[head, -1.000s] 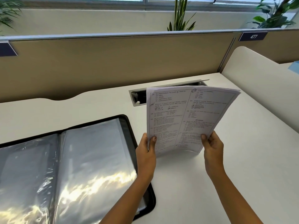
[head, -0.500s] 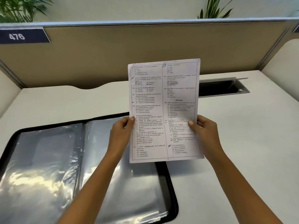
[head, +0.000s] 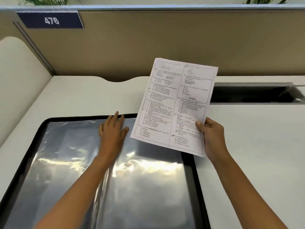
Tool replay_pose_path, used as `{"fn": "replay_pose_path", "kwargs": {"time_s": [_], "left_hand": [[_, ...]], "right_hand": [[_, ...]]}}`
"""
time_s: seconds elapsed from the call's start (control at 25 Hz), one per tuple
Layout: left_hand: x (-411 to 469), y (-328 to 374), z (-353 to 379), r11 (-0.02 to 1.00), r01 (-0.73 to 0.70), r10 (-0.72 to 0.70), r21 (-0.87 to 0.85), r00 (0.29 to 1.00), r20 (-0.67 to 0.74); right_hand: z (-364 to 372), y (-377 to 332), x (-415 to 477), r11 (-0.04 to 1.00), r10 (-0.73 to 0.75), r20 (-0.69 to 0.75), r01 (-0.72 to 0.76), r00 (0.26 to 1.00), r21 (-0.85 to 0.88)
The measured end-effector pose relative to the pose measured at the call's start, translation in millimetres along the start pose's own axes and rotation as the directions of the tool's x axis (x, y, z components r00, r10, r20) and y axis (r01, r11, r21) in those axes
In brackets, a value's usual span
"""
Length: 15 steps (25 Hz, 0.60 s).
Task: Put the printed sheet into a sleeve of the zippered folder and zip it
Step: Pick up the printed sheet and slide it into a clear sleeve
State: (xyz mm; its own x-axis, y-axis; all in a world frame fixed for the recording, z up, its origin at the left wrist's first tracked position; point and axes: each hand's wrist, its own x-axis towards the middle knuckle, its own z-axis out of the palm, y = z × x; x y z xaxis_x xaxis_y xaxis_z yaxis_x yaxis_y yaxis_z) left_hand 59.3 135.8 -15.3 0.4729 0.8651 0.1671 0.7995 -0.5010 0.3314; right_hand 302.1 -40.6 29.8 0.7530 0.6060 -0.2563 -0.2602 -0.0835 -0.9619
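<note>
Sheet ready, sleeve being located.
Right hand pinches printed sheet; left hand lies flat, fingers spread, steadying folder sleeve top.

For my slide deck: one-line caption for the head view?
Right hand holds printed sheet; left hand rests on open folder's sleeves.

Counter: white, wide.
Partition: tan, upright along the counter's far edge.
Number plate: navy, reads 476, on the partition's upper left.
Cable slot: dark, recessed in the counter just before the partition.
</note>
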Motion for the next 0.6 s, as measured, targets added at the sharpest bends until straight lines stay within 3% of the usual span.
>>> {"fn": "replay_pose_path", "kwargs": {"time_s": [0.2, 0.44, 0.6], "left_hand": [[-1.1, 0.2, -1.4, 0.987, -0.102, 0.109, 0.123, 0.993, -0.054], [-0.8, 0.7, -4.0, 0.999, -0.053, 0.054, 0.006, 0.986, -0.155], [4.5, -3.1, -7.9, 0.996, -0.085, 0.080, -0.030, 0.988, -0.134]], "right_hand": [[9.3, 4.1, 5.6, 1.000, -0.002, -0.011, 0.002, 1.000, 0.005], [9.0, 9.5, 8.1, 1.000, 0.003, -0.034, -0.003, 0.999, 0.004], [9.1, 8.5, 8.2, 1.000, 0.015, -0.046, -0.014, 0.999, 0.021]]}}
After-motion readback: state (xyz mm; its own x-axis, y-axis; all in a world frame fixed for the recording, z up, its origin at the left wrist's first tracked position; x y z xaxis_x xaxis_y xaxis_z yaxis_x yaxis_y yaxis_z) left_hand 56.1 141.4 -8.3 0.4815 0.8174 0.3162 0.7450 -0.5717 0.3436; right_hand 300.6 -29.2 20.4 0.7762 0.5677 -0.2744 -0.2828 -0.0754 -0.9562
